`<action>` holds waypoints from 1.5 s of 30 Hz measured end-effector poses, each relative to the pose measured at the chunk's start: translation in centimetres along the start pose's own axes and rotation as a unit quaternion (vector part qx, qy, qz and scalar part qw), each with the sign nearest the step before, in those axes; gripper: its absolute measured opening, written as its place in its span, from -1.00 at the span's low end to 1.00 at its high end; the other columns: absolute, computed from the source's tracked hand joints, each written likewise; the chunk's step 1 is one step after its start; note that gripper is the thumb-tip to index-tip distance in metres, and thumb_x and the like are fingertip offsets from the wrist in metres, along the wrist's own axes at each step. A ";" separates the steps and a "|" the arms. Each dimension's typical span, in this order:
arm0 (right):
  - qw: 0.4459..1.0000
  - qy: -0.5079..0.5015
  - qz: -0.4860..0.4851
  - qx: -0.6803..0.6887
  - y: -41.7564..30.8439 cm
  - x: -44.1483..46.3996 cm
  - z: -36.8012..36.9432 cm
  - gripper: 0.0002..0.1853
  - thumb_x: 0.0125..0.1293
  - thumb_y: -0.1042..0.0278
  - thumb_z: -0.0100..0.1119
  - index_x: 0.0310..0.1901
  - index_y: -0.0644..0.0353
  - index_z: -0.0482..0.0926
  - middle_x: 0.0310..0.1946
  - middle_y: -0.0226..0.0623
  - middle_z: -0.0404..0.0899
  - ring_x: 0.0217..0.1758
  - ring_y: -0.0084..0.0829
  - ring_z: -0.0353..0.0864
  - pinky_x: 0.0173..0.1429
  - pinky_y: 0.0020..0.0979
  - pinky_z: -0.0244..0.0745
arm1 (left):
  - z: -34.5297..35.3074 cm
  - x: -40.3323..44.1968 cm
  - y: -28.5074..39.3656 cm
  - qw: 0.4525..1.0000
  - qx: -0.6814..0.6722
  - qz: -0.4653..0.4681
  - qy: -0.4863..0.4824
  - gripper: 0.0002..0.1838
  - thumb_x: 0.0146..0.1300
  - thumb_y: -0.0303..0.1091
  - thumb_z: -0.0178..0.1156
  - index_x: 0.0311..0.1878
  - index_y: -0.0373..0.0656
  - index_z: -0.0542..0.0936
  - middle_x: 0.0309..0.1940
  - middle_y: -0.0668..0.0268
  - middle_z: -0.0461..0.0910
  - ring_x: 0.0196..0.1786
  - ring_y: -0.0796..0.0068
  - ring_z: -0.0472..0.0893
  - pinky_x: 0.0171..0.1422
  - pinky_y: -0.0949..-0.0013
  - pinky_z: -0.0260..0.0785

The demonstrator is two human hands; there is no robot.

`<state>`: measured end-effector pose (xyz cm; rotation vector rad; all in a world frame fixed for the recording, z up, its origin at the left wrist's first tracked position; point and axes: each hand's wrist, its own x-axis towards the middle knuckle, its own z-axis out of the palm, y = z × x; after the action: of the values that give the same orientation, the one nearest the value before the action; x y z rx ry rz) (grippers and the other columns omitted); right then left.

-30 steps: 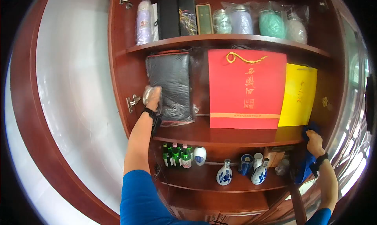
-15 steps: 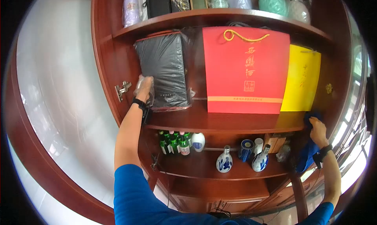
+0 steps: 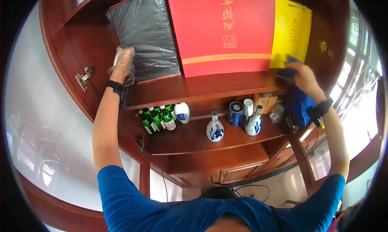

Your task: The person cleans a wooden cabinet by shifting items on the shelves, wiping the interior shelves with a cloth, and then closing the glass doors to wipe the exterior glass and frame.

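Note:
My left hand [image 3: 123, 61] is at the left edge of a black box [image 3: 147, 38] wrapped in clear plastic. Loose film bunches round the hand, which looks closed on the box's edge; some fingers are hidden. The box stands upright on the shelf, right up against a tall red gift bag [image 3: 226, 33] with gold lettering. My right hand [image 3: 306, 80] grips a blue cloth [image 3: 300, 106] at the shelf's front edge, just below a yellow bag [image 3: 292, 33]. Part of the cloth hangs down below the shelf.
On the lower shelf [image 3: 190, 145] are several green bottles [image 3: 155, 119], a white bottle [image 3: 182, 112], two blue-and-white porcelain bottles [image 3: 215, 129] and a blue canister [image 3: 235, 112]. A metal hinge [image 3: 83, 77] sticks out at left. Cables [image 3: 250, 186] lie below.
The view has tilted down. The black box now sits against the red bag, where a gap was before. My right hand has moved left along the shelf edge with the cloth.

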<state>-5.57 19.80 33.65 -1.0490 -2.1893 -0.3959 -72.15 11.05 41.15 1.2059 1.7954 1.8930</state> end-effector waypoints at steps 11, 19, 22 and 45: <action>0.943 -0.212 -0.170 0.193 -18.4 7.8 7.4 -0.43 0.22 0.58 0.11 0.33 0.19 0.54 0.18 0.10 0.65 0.30 0.07 0.60 0.42 -0.12 0.48 | -0.2 -2.0 -0.3 0.999 -0.015 0.040 -0.007 -0.06 0.06 -0.13 0.31 0.49 -0.30 0.18 0.15 0.04 0.42 0.22 0.08 0.43 0.33 0.00 0.31; 0.926 -0.261 -0.221 0.160 -20.6 9.3 8.5 -0.43 0.28 0.63 0.05 0.37 0.36 0.46 0.39 0.13 0.49 0.48 0.06 0.45 0.57 -0.11 0.33 | 0.0 -4.6 -1.0 0.997 -0.064 0.043 -0.018 0.09 0.03 -0.22 0.38 0.64 -0.28 0.10 0.33 0.06 0.45 0.40 0.12 0.38 0.52 0.01 0.16; 0.909 -0.261 -0.280 0.166 -24.6 11.2 9.8 -0.43 0.25 0.64 0.03 0.35 0.35 0.50 0.34 0.14 0.53 0.44 0.07 0.49 0.55 -0.10 0.35 | -0.7 -7.1 -1.2 0.997 -0.061 0.053 -0.007 0.06 0.07 -0.22 0.35 0.64 -0.27 0.12 0.27 0.09 0.51 0.35 0.14 0.45 0.49 0.12 0.21; 0.884 -0.307 -0.337 0.100 -56.7 30.6 25.6 -0.59 0.28 0.30 0.15 -0.01 0.47 0.72 0.09 0.28 0.67 0.25 0.09 0.68 0.29 -0.07 0.57 | -4.7 -25.4 -10.8 0.830 0.455 0.245 0.211 -0.22 0.14 -0.34 0.31 0.46 -0.39 0.40 0.50 -0.26 0.30 0.47 -0.26 0.43 0.43 -0.02 0.44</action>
<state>-74.66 14.99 36.67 -0.2646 -3.0723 -0.1216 -63.49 -7.59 22.15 1.7587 3.0894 1.5962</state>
